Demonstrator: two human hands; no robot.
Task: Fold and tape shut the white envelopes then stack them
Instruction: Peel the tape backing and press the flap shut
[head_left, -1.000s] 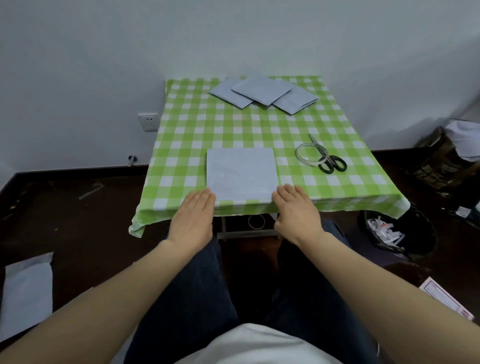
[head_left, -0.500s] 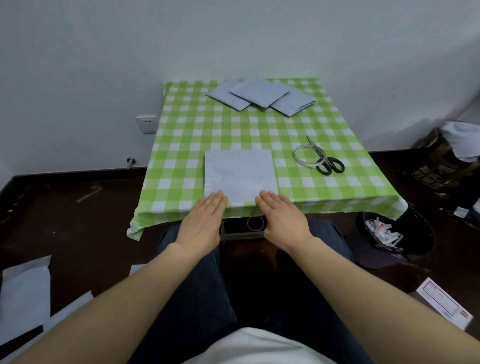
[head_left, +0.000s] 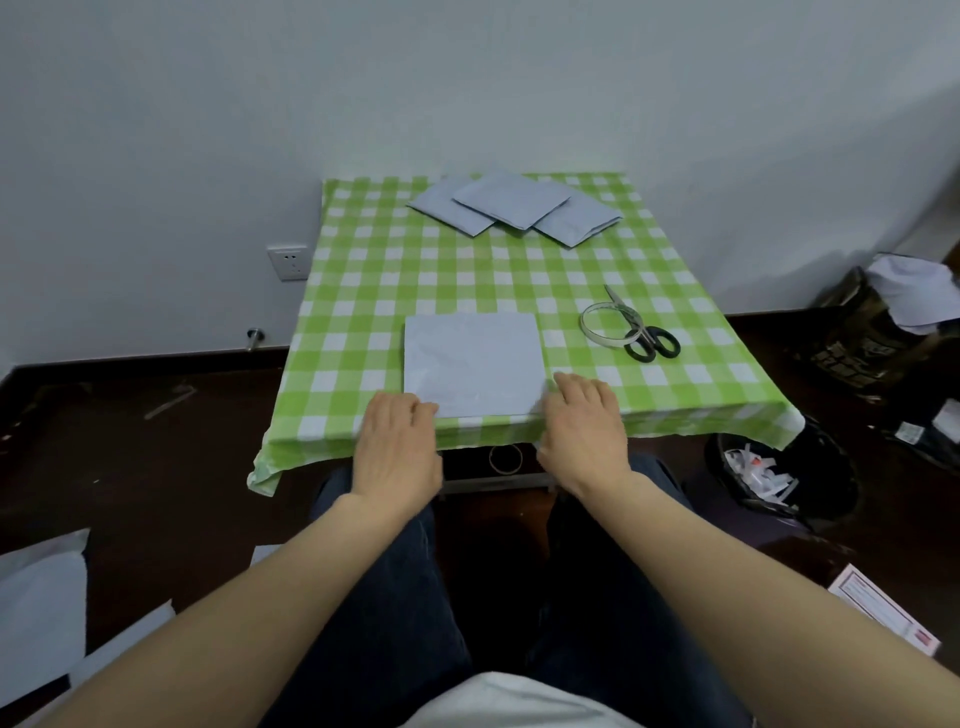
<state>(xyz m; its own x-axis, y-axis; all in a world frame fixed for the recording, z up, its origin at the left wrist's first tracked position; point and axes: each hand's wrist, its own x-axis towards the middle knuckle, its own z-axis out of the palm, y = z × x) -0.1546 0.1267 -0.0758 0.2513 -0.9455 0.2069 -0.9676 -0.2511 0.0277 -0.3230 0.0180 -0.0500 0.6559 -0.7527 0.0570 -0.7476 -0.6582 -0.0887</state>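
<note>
The white envelope (head_left: 474, 361) lies flat on the counter (head_left: 363, 270) between our two grips, its near edge close to the counter's near edge. Half a second ago both grips sat close together at the middle of that edge with fingers straight. Now they have slid apart, the left grip (head_left: 397, 441) onto the near-left corner and the right grip (head_left: 584, 431) onto the near-right corner. The fingers look bent over the corners and the thumbs are hidden, so we cannot tell whether either grip pinches the edge or only presses on it.

The envelope has not shifted and shows no fold yet. We judge this to be the set-up for the fold: with both corners taken, the near edge can be lifted and turned away from us. Taping is still to come. The tape roll (head_left: 608, 325) and scissors (head_left: 649, 340) lie just beyond and outside the right grip, untouched. Well beyond both grips, a loose pile of envelopes (head_left: 511, 205) overlaps at the far edge; we take these for finished ones.

Outside and below the right grip, on the floor, a black bin (head_left: 826, 483) holds white paper scraps (head_left: 758, 467). Farther out stands a dark bag (head_left: 862, 338) with a white sheet (head_left: 909, 291) across its top; its contents are hidden.
</note>
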